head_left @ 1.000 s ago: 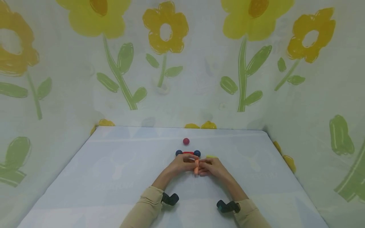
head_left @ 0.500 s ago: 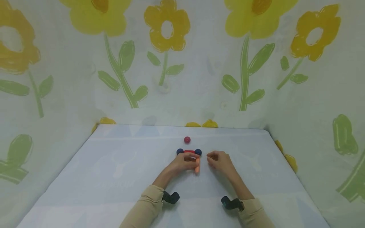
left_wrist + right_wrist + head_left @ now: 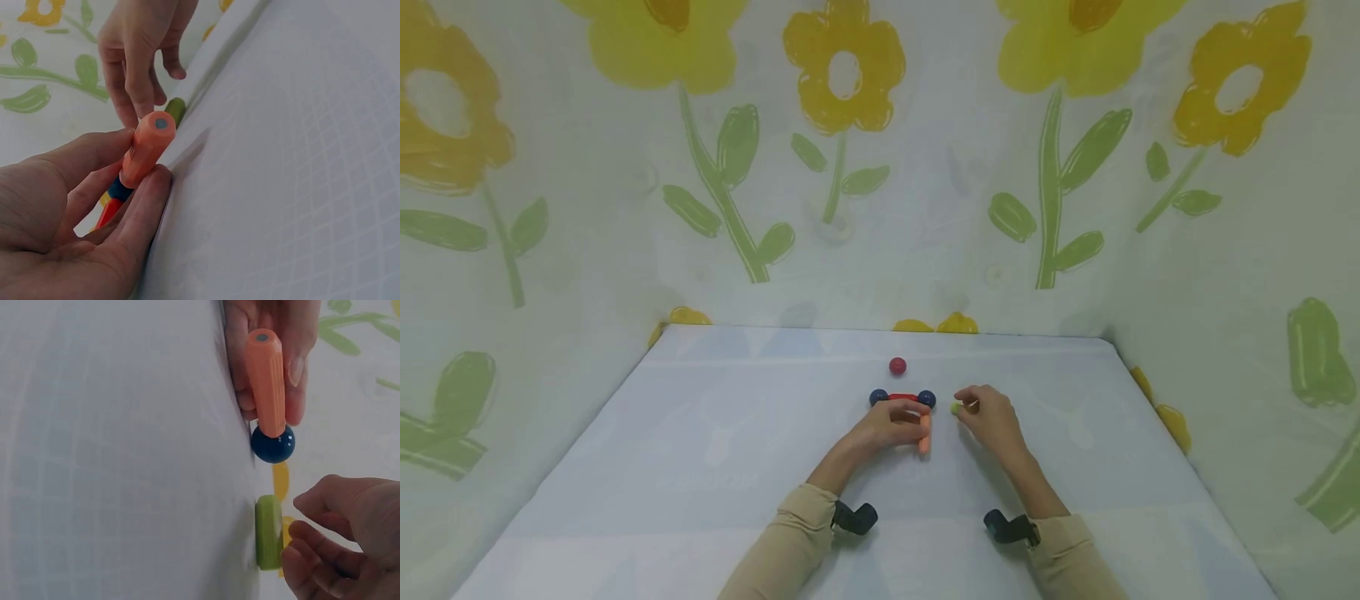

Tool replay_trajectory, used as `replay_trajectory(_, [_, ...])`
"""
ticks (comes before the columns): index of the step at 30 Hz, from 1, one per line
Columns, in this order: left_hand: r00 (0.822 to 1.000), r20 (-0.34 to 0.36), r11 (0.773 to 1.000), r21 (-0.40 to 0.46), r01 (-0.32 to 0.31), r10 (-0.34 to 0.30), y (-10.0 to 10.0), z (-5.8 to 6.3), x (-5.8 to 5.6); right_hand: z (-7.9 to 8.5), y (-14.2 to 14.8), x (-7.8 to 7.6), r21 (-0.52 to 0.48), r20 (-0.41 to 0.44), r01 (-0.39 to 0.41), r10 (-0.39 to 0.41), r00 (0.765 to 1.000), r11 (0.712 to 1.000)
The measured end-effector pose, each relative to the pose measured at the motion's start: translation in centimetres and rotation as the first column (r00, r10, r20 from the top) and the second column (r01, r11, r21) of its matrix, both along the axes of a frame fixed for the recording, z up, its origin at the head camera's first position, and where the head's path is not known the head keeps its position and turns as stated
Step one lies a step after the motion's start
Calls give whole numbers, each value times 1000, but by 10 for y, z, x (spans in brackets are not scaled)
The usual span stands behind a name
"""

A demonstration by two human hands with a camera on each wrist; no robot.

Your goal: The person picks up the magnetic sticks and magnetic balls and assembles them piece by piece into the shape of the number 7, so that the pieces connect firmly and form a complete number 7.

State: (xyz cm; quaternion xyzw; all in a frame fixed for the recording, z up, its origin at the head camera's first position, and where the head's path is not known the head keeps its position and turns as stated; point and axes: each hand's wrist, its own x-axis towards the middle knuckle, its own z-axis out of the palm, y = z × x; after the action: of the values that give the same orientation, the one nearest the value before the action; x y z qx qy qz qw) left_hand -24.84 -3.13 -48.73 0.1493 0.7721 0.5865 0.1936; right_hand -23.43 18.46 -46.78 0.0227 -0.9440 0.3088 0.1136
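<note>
My left hand [image 3: 891,423] pinches an orange magnetic rod [image 3: 925,433], with thumb and fingers on its two sides in the left wrist view. A metal disc shows in the rod's near end. The far end meets a dark blue ball [image 3: 273,444] in the right wrist view. That ball and another dark blue ball [image 3: 878,397] sit at the ends of a red rod [image 3: 902,397]. My right hand [image 3: 994,419] is at a green rod [image 3: 269,532] lying on the table. Its thumb stands apart from the rod; whether the other fingertips touch it I cannot tell.
A red ball [image 3: 897,366] lies on the white table [image 3: 760,483], behind the red rod. White cloth walls [image 3: 925,167] printed with yellow flowers rise at the back and both sides. A dark camera is strapped to each wrist.
My right hand has let go of the orange rod and moved right to the green rod. The left hand keeps holding the orange rod in nearly the same place.
</note>
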Motion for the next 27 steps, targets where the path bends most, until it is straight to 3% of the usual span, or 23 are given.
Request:
replay_trajectory(9, [1000, 7, 1000, -9, -15, 15, 1, -1, 1, -7, 6, -2, 107, -10, 14, -13, 1000, 994])
replay_trajectory(27, [1000, 8, 1000, 5, -17, 17, 0, 0, 2, -11, 7, -9, 136, 58, -3, -5, 998, 991])
